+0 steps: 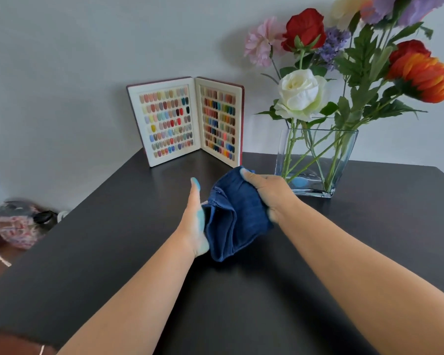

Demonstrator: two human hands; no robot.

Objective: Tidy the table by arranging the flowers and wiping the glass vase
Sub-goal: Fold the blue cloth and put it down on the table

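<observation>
One dark surface point(318, 265): matte, smooth, flat, straight-edged, meeting a plain pale wall at the rear. One bunch of flowers point(344, 73), seemingly fabric, standing upright in the vase at rear right; eight blooms counted in view: two red, one white rose, one pink, one orange, one cream, two purple, the top ones cut off by the frame; green serrated leaves, thin green stems crossing inside the glass. One swatch book point(187, 121), rigid, red-covered, standing open in a V at rear centre; two white pages, each gridded with small glossy oval colour chips, too many and too small to count. One glass vase point(315, 162), clear, rectangular, thick-based, flaring toward the rim, resting on the surface at right rear, just beyond the right hand. One cloth point(236, 219), dark blue, soft, woven, bunched into folds with a stitched hem showing, held between both hands near centre; whether touching the surface cannot be told. Two bare forearms entering from below. Right hand point(269, 193) clenched on the upper right of the cloth, light blue nails. Left hand point(196, 216) edge-on against the left side of the cloth, thumb up, fingers hidden behind the folds, grip not discernible. One floral fabric item point(13, 226), blurred, beyond the left edge of the surface.
</observation>
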